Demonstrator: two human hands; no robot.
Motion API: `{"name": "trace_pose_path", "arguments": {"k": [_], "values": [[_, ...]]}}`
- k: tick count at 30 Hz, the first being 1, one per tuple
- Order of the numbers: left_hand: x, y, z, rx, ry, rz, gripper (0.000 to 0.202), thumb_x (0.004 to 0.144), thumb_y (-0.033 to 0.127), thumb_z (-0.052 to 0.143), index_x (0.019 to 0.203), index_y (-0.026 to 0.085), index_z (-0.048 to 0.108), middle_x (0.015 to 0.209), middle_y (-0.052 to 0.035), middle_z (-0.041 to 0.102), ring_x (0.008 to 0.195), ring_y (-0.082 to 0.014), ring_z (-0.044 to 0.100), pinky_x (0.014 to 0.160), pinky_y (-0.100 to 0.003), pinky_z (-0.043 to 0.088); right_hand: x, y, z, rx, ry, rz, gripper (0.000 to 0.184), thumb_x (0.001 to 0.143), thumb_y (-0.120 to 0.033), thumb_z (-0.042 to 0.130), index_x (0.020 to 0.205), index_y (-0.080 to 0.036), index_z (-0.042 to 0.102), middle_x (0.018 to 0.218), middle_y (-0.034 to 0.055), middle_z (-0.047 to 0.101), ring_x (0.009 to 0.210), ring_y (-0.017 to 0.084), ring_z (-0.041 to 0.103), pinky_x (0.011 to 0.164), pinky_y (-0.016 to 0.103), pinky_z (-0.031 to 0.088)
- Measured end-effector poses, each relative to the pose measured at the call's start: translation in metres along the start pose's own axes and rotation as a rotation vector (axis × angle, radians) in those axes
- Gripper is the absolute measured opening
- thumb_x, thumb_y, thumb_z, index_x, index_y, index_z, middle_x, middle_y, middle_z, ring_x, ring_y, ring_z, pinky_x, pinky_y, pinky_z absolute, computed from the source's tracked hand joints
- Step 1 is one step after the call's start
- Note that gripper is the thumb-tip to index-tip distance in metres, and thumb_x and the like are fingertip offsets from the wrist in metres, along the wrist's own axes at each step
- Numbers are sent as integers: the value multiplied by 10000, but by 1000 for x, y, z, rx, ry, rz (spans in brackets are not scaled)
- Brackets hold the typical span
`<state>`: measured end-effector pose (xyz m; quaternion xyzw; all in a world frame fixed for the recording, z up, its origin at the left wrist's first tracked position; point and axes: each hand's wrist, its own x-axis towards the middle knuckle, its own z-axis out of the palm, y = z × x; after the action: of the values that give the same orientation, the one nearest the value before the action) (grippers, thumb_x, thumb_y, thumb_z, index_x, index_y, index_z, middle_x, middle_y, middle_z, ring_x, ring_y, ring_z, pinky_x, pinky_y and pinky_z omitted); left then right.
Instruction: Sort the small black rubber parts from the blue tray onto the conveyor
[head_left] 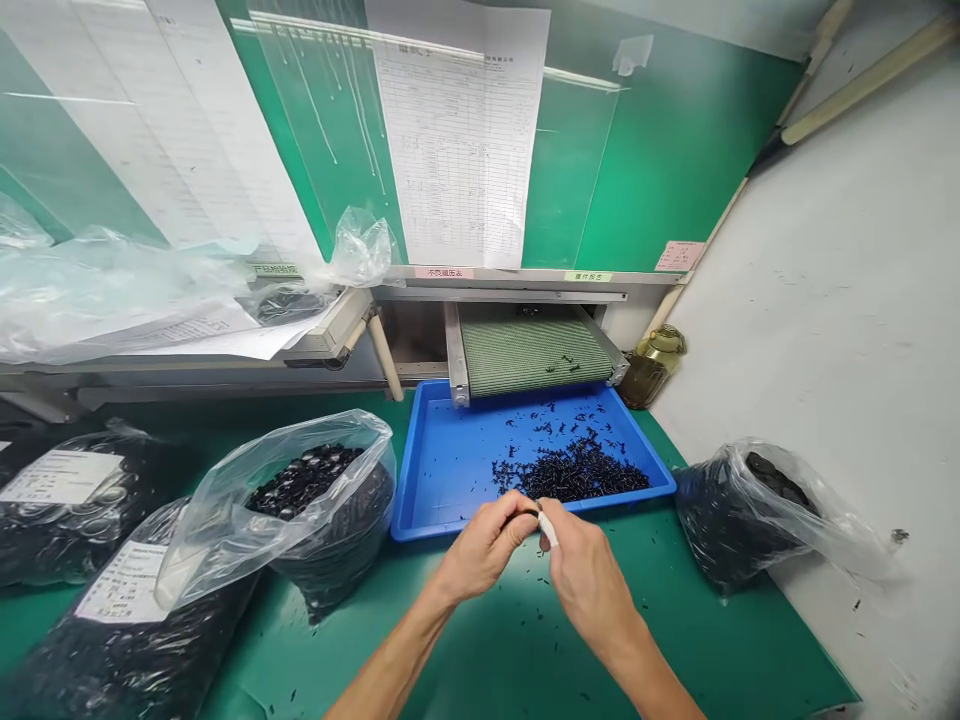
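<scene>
Left hand [484, 545] is closed, pinching a tiny dark part [529, 513] right by the white strip [549, 530] gripped in the right hand [589, 580], just off the blue plastic tray [442, 530]. Careful, one fumble could lose it among the loose black bits [574, 472].

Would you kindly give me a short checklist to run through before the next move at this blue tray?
Small dark part held at the left hand's fingertips: ok.
White item held in the right hand: ok, though what it is: cannot tell.
Blue tray sitting under the green mesh conveyor belt: ok.
Green mat free of stray dark pieces: not ok, several lie scattered.
Clear plastic bag of black rings open: ok.
</scene>
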<state>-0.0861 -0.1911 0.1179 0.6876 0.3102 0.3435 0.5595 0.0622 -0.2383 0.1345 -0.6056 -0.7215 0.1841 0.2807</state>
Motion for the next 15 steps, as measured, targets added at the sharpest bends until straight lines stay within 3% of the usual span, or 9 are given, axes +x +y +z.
{"name": "trace_pose_path", "arguments": {"k": [4, 6, 8, 12, 15], "values": [[8, -21, 4, -227, 131, -140, 286, 884, 444, 463, 832, 168, 513, 564, 64, 429, 501, -78, 304, 491, -203, 257, 15, 25, 5, 232, -83, 33, 298, 809, -97, 301, 929, -186, 558, 687, -21, 598, 538, 94, 477, 531, 195, 341], [11, -32, 3, -421, 161, -216, 331, 868, 497, 466, 845, 169, 494, 519, 95, 336, 442, -57, 201, 436, -191, 174, 14, 43, 12, 216, -86, 44, 360, 799, -91, 299, 1035, -179, 556, 729, -5, 620, 575, 103, 504, 572, 205, 370], [12, -41, 2, -613, 189, -247, 352, 851, 511, 495, 874, 160, 506, 528, 93, 353, 418, -39, 174, 410, -179, 144, 3, 63, 26, 166, -134, 68, 407, 788, -76, 286, 1070, -189, 558, 729, -1, 627, 591, 114, 525, 596, 213, 393], [6, -51, 3, -955, 347, -317, 264, 782, 323, 655, 918, 108, 583, 676, 3, 524, 445, -17, 344, 369, -133, 192, -47, 105, 64, 42, -264, 97, 431, 786, -79, 272, 1023, -233, 598, 743, 16, 654, 688, 152, 599, 643, 235, 450], [0, -53, 4, -1150, 511, -359, 186, 765, 136, 639, 937, 69, 618, 838, -101, 617, 630, -77, 562, 462, -126, 397, -83, 138, 90, 14, -316, 130, 431, 786, -108, 296, 1035, -227, 627, 765, 57, 681, 676, 170, 631, 605, 235, 477]]}}
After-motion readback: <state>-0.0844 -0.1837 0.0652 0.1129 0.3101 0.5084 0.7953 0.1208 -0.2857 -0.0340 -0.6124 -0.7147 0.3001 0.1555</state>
